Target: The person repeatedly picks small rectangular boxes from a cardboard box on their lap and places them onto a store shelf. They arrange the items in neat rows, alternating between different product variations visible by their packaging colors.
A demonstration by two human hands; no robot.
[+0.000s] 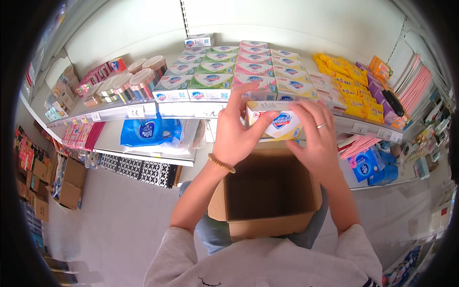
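Note:
Between my two hands, just in front of the shelf edge, is a white and yellow soap box (pixel 279 122). My left hand (pixel 241 126) grips its left end, the thumb across the printed front. At the right end, my right hand (pixel 313 134) has its fingers over the top and its thumb near the lower edge. Behind it, rows of soap boxes stand on the shelf: blue-white (pixel 173 86), green (pixel 210 82), pink (pixel 253 81) and yellow (pixel 292 86). Below my hands, an open cardboard box (pixel 270 227) sits between my knees, its inside dark.
Clear round tubs (pixel 142 82) stand left on the shelf (pixel 174 110). Yellow packets (pixel 351 88) and purple boxes (pixel 375 91) lie to the right. On the lower shelf are a blue package (pixel 150 130) and another blue pack (pixel 368 165). Cardboard boxes (pixel 71 184) stand at far left.

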